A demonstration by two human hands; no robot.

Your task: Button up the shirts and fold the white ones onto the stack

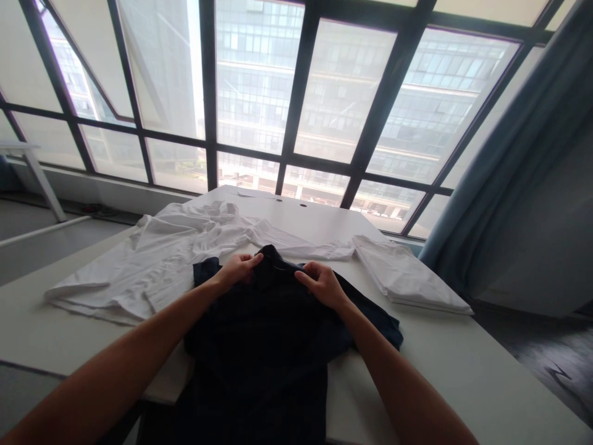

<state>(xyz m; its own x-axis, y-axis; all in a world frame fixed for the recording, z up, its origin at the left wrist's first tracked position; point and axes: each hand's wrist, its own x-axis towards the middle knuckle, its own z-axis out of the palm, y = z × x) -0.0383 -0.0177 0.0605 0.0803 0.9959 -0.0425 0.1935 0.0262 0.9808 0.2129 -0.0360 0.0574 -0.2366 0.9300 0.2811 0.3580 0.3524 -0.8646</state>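
Note:
A dark navy shirt lies over the near edge of the white table, its lower part hanging down toward me. My left hand pinches the left side of its collar, thumb on top. On the other side of the collar, my right hand grips the fabric with curled fingers. Between the two hands the collar is lifted a little off the table. One short sleeve spreads out to the right, under my right forearm. Dark folds hide the details of the shirt's front.
A rumpled white garment spreads across the left of the table, one sleeve reaching right. Folded white clothes are stacked at the right. Behind stand large windows and a blue-grey curtain. Another white table is far left.

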